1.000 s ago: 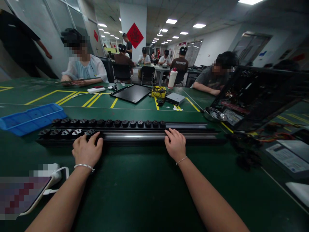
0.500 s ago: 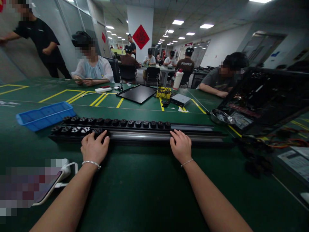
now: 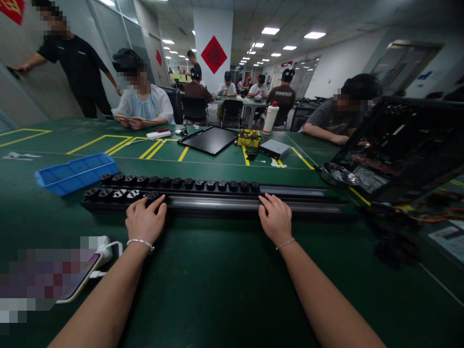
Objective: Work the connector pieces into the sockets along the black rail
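Observation:
Two long black rails lie side by side across the green table, the near rail (image 3: 213,204) in front of the far rail (image 3: 293,191). Both carry small dark socket-like modules, several with pale metallic faces; the far row (image 3: 188,183) runs longer than the near row (image 3: 119,193), which sits at the left end. My left hand (image 3: 145,222) rests palm down at the near rail's front edge, fingers stretched over it beside the last module. Farther right, my right hand (image 3: 276,218) touches the same rail with extended fingers. Nothing shows in either hand.
A blue tray (image 3: 78,175) stands left of the rails, a phone (image 3: 78,280) with a white cable at front left. Behind are a black panel (image 3: 208,140), a grey drive (image 3: 274,148) and a bottle (image 3: 270,118). At right: a metal bowl (image 3: 326,169), an open computer case (image 3: 406,140), people around.
The view has turned slightly, so the table things sit a little farther right. Both hands stay on the near rail. A standing person at the left has lowered one arm.

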A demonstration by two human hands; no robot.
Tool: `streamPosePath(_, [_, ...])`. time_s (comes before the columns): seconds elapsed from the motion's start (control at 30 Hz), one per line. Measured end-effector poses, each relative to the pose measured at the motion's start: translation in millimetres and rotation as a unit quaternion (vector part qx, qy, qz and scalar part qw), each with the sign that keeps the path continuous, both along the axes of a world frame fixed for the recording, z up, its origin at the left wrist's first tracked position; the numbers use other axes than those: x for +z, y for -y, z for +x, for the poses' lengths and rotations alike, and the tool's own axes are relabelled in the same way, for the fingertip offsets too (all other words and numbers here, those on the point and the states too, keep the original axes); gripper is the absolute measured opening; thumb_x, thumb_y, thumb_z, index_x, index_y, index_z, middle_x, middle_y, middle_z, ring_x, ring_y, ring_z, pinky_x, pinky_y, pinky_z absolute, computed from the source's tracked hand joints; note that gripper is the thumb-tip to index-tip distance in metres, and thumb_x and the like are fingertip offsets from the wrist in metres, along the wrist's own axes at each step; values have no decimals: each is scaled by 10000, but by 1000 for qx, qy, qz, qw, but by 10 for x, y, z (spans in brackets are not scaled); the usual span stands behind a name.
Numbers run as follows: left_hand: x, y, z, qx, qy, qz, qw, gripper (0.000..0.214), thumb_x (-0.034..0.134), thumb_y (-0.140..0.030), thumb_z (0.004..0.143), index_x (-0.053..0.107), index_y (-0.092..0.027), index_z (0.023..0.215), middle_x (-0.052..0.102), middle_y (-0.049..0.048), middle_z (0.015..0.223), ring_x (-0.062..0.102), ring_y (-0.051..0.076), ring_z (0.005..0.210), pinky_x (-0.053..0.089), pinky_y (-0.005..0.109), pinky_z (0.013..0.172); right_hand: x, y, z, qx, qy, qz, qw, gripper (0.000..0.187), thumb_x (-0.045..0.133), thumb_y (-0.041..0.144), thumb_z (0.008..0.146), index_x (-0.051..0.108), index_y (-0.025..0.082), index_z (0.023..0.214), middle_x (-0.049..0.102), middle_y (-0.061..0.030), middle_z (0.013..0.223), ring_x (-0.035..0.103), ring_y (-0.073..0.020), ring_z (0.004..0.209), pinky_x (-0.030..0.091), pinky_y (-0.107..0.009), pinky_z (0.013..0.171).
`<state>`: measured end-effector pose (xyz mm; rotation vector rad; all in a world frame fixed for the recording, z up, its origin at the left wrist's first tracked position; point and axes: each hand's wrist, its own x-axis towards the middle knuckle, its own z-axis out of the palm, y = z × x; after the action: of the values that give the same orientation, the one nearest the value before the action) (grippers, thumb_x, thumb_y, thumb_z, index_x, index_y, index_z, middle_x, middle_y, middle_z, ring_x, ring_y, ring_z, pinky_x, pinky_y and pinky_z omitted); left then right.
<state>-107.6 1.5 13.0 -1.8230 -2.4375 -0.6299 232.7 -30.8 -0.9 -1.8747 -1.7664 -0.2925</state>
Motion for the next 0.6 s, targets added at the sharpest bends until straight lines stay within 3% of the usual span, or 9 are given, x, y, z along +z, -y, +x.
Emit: streamPosePath(0.6, [42,17,8,5,21,-2,1000,404,334,-470,863,579,-382,1171,471,79,1289,351,322,1220,373,513,952,-18,-6,20,-2,9,2,1000,384,371,309,860,593,232,1164,569,-59,1245,448,-237,1187,317,-432,965])
